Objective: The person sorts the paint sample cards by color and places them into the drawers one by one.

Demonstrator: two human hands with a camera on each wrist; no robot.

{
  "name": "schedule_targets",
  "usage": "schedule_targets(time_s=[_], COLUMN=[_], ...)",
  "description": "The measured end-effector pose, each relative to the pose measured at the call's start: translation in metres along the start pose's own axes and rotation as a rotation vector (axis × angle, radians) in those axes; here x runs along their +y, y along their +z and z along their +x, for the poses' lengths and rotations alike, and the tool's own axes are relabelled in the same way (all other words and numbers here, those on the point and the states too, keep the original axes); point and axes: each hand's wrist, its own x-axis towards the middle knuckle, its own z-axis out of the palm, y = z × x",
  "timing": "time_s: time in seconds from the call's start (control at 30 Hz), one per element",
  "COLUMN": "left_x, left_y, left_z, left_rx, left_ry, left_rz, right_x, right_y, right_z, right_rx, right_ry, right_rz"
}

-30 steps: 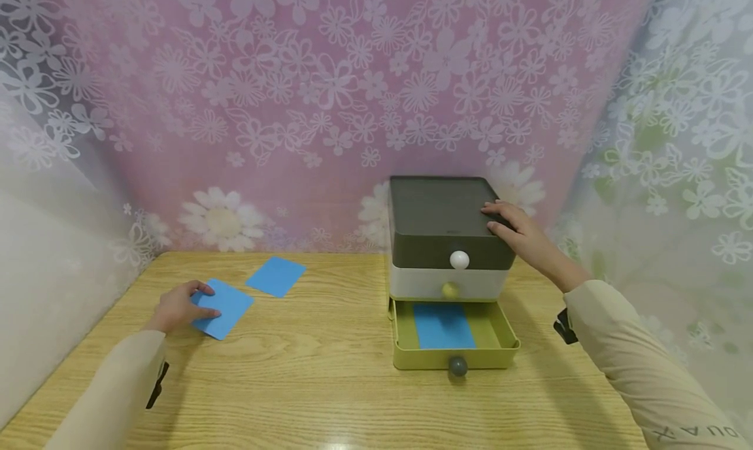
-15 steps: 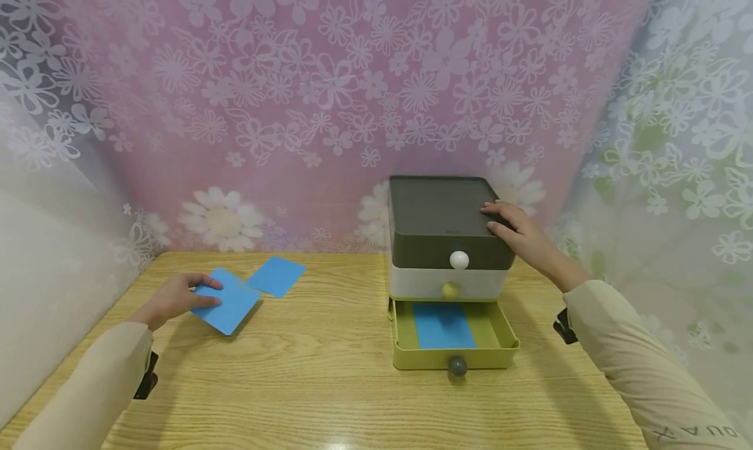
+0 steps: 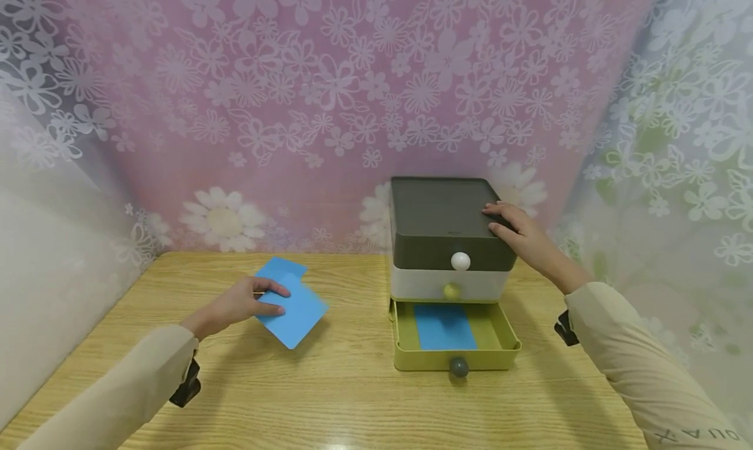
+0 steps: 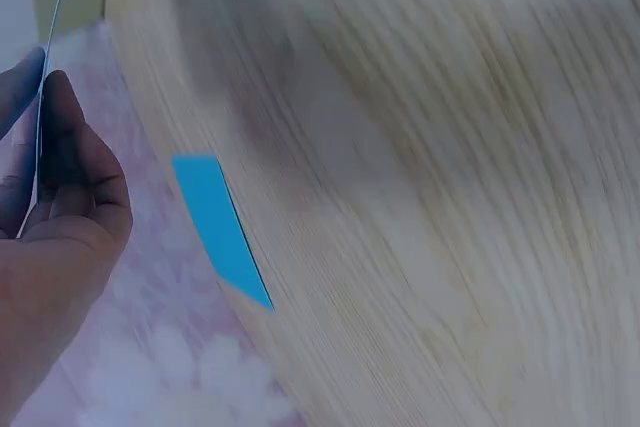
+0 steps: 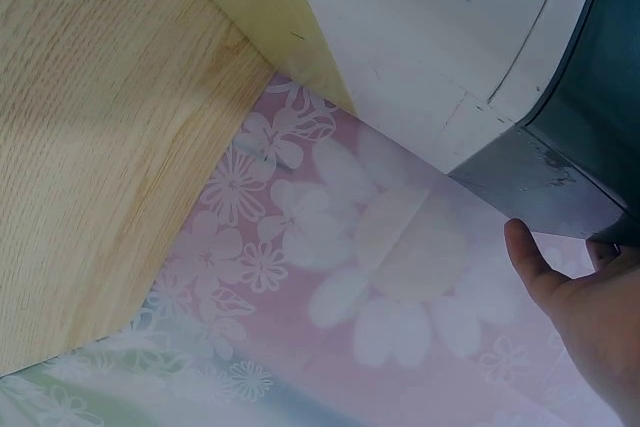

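Note:
My left hand (image 3: 241, 301) pinches a square blue sheet of paper (image 3: 301, 316) between thumb and fingers, above the table. In the left wrist view this sheet shows edge-on as a thin line, held by the left hand (image 4: 70, 207). A second blue sheet (image 3: 284, 265) lies on the table behind it, partly covered in the head view. My right hand (image 3: 523, 239) rests on the right side of the dark top of a three-tier drawer unit (image 3: 438, 205). The bottom yellow-green drawer (image 3: 495, 332) is pulled out, with another blue sheet (image 3: 445, 327) lying flat in it.
The wooden table (image 3: 329, 398) extends back to a pink flowered curtain (image 3: 329, 97). Above the pulled-out drawer, a white drawer (image 3: 420, 284) and a dark top drawer (image 3: 423, 252) are closed. A grey round knob (image 3: 459, 367) sticks out in front.
My left hand has lifted the blue sheet off the table and carried it to the right, in front of the second sheet. The right hand stays where it was.

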Motion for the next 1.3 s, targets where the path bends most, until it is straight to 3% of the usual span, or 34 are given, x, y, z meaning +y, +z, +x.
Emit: schedule_targets(time_s=[0.4, 0.83, 0.97, 1.3], left_x=[0.058, 0.105, 0.113, 0.128], left_y=[0.075, 0.144, 0.161, 0.192], left_z=[0.015, 0.033, 0.038, 0.053], left_rx=[-0.138, -0.211, -0.215, -0.136], left_ry=[0.045, -0.015, -0.054, -0.132], left_rz=[-0.193, -0.382, -0.476, -0.585], right_x=[0.002, 0.001, 0.001, 0.000], right_y=[-0.001, 0.000, 0.000, 0.000], right_z=[0.001, 0.000, 0.000, -0.001], right_rx=[-0.011, -0.001, -0.004, -0.008], right_ry=[0.003, 0.005, 0.009, 0.011], right_rz=[0.008, -0.006, -0.002, 0.006])
